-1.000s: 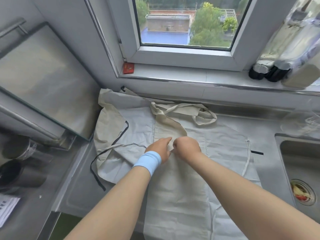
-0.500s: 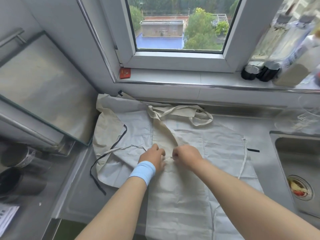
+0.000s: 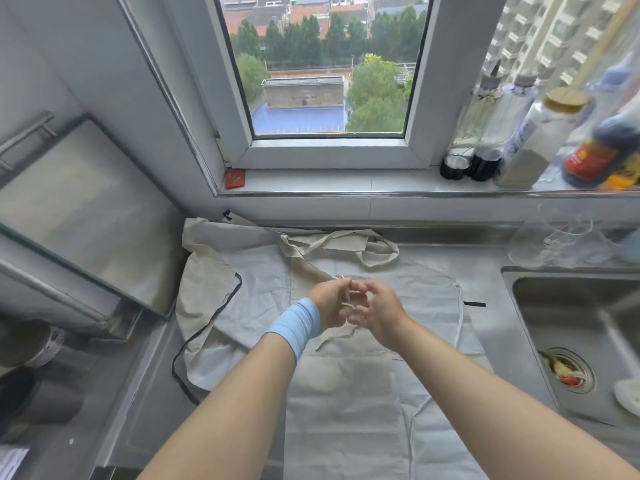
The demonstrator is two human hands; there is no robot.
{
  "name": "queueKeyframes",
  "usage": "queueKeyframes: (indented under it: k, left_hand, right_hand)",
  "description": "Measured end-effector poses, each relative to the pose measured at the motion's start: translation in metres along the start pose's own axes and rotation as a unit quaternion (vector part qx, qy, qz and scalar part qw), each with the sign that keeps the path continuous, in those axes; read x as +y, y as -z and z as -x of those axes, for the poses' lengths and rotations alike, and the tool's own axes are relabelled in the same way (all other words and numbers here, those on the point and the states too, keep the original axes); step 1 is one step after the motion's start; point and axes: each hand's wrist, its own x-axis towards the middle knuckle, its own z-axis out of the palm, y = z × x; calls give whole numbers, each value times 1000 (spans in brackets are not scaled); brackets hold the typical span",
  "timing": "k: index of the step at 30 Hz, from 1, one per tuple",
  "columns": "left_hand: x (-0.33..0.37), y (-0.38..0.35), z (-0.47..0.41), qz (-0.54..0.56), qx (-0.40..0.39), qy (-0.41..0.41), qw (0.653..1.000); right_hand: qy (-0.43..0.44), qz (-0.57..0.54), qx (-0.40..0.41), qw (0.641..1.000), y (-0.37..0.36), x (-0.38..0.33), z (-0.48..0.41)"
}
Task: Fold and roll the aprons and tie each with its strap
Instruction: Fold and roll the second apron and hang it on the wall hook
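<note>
While two bare forearms reach in from the bottom of the frame, a steel counter (image 3: 485, 268) fills the middle, with a window (image 3: 329, 64) at top centre and a sink (image 3: 571, 306) at the right edge. Several pale aprons lie in overlapping layers on the counter. The top apron (image 3: 343, 393) is a long narrow strip of fabric, lying flat and unrolled. Its long axis runs from the centre of the frame straight down to the bottom edge. A cream apron (image 3: 204, 278) sticks out from beneath it at centre left.

Both hands meet at the centre, lifted just above the top apron's upper end. The left hand (image 3: 329, 303), with a blue band at the wrist, has its fingers curled round a thin beige strap (image 3: 347, 294). The right hand (image 3: 381, 315) touches it from the right, and its fingertips appear to pinch the same strap, though blur hides the detail. The strap's loose tail drops below the hands and lies on the fabric.

The apron body extends down the frame from the grip, equally near to both hands. Rolling would likely have to follow that long axis, so the strap probably needs freeing first.
</note>
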Motion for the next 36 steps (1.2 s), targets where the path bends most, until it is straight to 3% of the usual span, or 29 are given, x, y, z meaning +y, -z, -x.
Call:
queueKeyframes:
  k: [2, 3, 6, 11, 13, 18, 20, 22, 26, 28, 30, 33, 34, 36]
  left_hand:
    - [8, -16, -2, -102, 50, -10, 993]
    - [9, -19, -7, -195, 77, -25, 977]
    - [9, -18, -21, -360, 118, -82, 922]
    - [-8, -19, -40, -489, 109, -85, 861]
    - [-20, -22, -51, -556, 83, -81, 823]
    - [-43, -40, -79, -735, -16, -105, 670]
    - [-47, -42, -87, -781, -25, -96, 617]
    - [-50, -41, -95, -798, -11, -110, 593]
    - [-47, -37, -99, -830, -26, -113, 546]
    - [-42, -30, -97, -826, -28, -120, 550]
    - [-39, -19, -92, -785, -8, -156, 599]
    - [-38, -2, -79, -689, 41, -289, 663]
    - [-38, 2, -74, -660, 57, -339, 668]
    - [-36, 4, -65, -619, 78, -402, 670]
  right_hand:
    - [-49, -1, -97, 994, 6, -1, 10]
    - [-53, 42, -92, 994, 12, -1, 11]
    - [-59, 200, 17, 978, 42, -3, 8]
    - [-32, 129, 175, 976, 85, -15, -12]
    - [5, 151, 217, 965, 95, -18, -20]
    - [35, 410, 181, 893, 117, 2, -30]
    - [28, 538, 189, 821, 124, 13, -32]
    - [51, 597, 208, 773, 129, 25, -35]
    - [73, 546, 236, 801, 136, 40, -41]
    - [76, 531, 234, 811, 133, 39, -41]
    - [69, 503, 227, 831, 125, 35, -43]
    - [58, 453, 216, 863, 101, 29, -44]
    - [54, 437, 208, 873, 88, 27, -42]
    - [17, 346, 145, 927, 67, 30, -39]
